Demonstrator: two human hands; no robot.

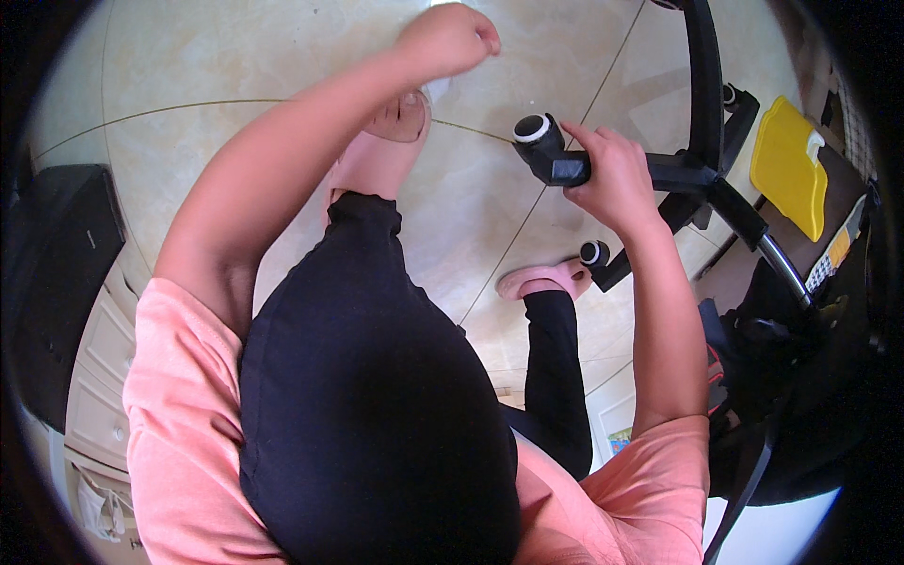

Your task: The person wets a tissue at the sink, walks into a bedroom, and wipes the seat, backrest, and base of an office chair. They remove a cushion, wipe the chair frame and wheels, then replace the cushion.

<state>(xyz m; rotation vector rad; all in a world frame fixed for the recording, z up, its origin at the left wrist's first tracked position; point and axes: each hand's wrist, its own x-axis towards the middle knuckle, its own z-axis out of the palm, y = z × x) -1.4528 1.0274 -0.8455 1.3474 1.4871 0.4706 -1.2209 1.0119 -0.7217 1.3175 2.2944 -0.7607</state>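
Observation:
My right hand point(614, 176) grips one leg of a black swivel chair's star base point(678, 173), just behind its caster point(533, 131). The chair lies tipped over, its base facing me and its metal gas-lift column point(784, 268) slanting down to the right. A second caster point(595, 253) is beside my pink clog point(544, 275). My left hand point(452, 42) is above the floor beyond my other pink clog point(385, 159), its fingers curled. Something whitish shows just below that hand, perhaps glare; whether the hand holds anything is hidden.
Glossy beige floor tiles point(487, 219) lie below. A yellow flat item point(787, 169) rests at the right, beyond the chair base. On the left are a black box-like piece point(63, 282) and white drawers point(102, 360) with round knobs, with a whitish bag point(102, 505) hanging lower down.

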